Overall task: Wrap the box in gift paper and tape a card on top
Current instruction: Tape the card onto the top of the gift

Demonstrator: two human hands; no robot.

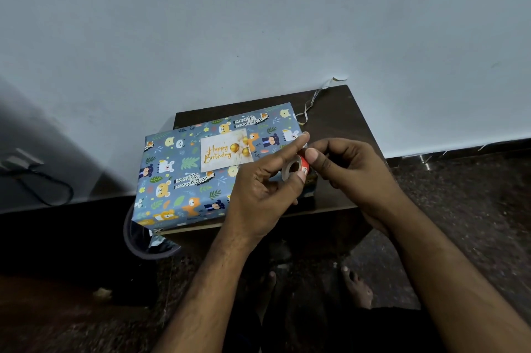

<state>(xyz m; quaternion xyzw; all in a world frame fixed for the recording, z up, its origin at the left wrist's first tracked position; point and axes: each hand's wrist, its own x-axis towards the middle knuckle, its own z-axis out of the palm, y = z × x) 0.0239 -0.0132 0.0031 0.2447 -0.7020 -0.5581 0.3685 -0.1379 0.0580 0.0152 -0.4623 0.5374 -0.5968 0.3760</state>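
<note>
Box (201,177), wrapped, is lying on the stool (339,111) with the card (225,150) on top, its right end hiding behind both hands. Left hand (258,189) is gripping the tape roll (296,167) above that end. Right hand (344,168) is pinching at the roll's upper edge, though any tape strip is too blurred to make out.

A small dark wooden worktop (344,111) stands against a pale blue-grey wall (258,22); a thin curled ribbon (311,101) lies at its far edge, one end against the wall; a dark speckled floor (459,194) spreads below; at the left a black cable (48,189) loops near a blurred grey object (20,161).
</note>
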